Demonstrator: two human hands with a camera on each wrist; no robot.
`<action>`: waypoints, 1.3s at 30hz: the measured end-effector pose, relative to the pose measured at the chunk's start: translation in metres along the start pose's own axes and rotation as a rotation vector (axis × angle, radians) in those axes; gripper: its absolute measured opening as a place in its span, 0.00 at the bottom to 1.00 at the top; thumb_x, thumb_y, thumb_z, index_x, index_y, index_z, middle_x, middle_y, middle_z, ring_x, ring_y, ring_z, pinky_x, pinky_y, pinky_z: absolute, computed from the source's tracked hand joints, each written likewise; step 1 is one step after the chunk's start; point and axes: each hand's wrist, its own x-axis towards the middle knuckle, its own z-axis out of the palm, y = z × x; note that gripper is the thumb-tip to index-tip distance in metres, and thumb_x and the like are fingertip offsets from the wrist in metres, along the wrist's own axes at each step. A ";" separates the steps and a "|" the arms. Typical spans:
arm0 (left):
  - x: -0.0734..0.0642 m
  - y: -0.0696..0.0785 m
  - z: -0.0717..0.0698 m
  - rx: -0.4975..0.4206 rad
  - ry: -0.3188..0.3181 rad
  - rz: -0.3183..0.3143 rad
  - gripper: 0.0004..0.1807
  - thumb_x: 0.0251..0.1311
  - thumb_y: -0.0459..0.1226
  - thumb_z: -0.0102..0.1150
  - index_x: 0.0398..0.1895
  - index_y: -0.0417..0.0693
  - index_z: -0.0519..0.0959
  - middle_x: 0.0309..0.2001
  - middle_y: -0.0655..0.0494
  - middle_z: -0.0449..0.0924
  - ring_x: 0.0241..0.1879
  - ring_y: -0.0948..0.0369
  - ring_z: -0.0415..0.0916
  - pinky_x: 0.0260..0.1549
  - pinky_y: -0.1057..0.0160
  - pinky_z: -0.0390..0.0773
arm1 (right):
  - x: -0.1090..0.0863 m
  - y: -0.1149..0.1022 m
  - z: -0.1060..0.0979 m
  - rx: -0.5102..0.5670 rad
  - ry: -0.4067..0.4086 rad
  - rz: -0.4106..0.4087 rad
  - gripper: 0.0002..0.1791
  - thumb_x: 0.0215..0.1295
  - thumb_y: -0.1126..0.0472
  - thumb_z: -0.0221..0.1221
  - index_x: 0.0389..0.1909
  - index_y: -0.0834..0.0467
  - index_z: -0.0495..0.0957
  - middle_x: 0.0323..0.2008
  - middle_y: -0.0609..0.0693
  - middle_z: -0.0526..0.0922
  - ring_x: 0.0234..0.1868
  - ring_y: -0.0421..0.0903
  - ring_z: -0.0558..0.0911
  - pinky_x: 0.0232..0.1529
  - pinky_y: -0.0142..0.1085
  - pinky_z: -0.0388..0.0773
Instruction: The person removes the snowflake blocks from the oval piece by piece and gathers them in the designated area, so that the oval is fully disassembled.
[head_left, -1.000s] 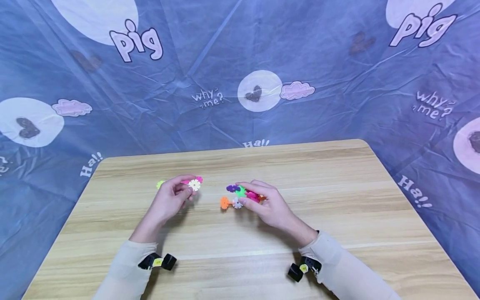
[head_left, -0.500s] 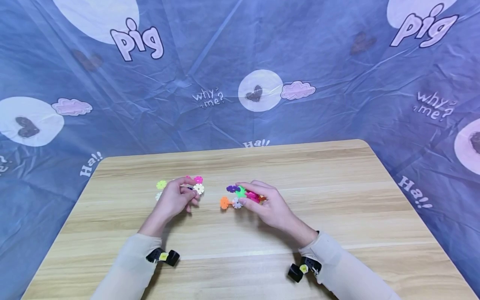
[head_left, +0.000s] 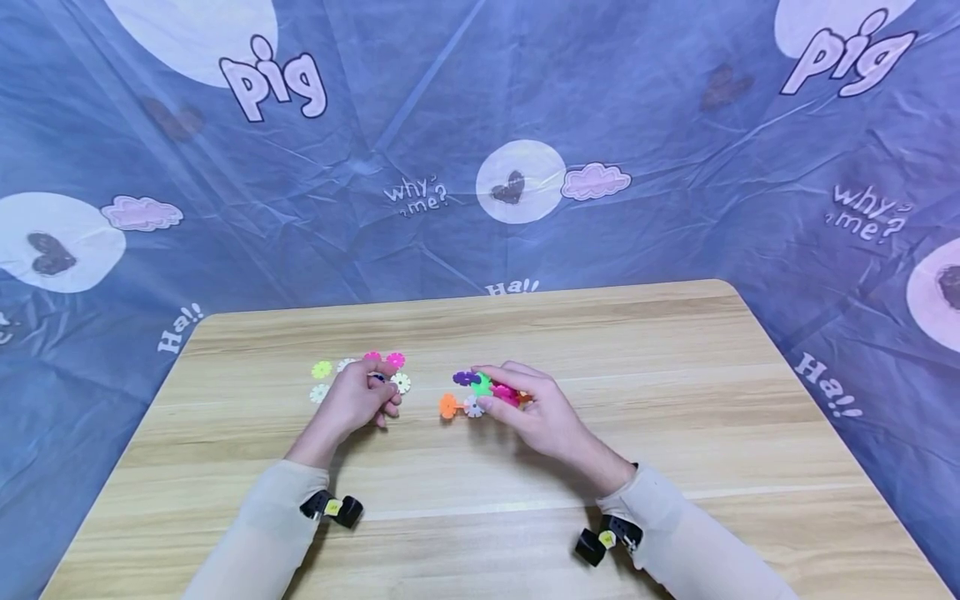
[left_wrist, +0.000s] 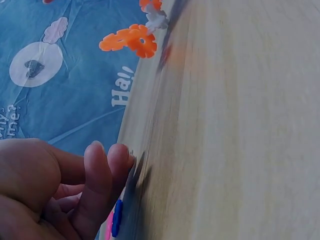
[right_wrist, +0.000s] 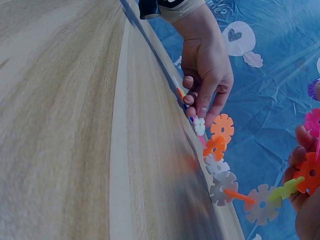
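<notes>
Left hand [head_left: 352,398] and the white disc [head_left: 403,382] it pinched had shifted slightly rightward, left of centre over the counter [head_left: 660,350], while near its middle the right hand [head_left: 542,408] gripped a disc chain [head_left: 482,384], apparently light, stiff plastic, best held beside its joints.

From the left wrist I see the left hand [left_wrist: 60,185], fingers bent, tips near the counter [left_wrist: 240,130]. A blue piece [left_wrist: 117,218] and a pink piece [left_wrist: 109,222] peek out beside it; farther off, orange pieces [left_wrist: 145,49] join a grey piece [left_wrist: 157,20] before blue cloth [left_wrist: 75,110].
</notes>
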 end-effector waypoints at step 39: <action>-0.059 0.052 0.031 0.050 -0.064 0.728 0.10 0.74 0.31 0.65 0.55 0.44 0.86 0.35 0.49 0.86 0.28 0.63 0.76 0.28 0.67 0.78 | 0.002 -0.009 0.005 0.011 -0.020 -0.031 0.23 0.69 0.62 0.72 0.64 0.61 0.85 0.39 0.47 0.86 0.34 0.38 0.76 0.33 0.31 0.76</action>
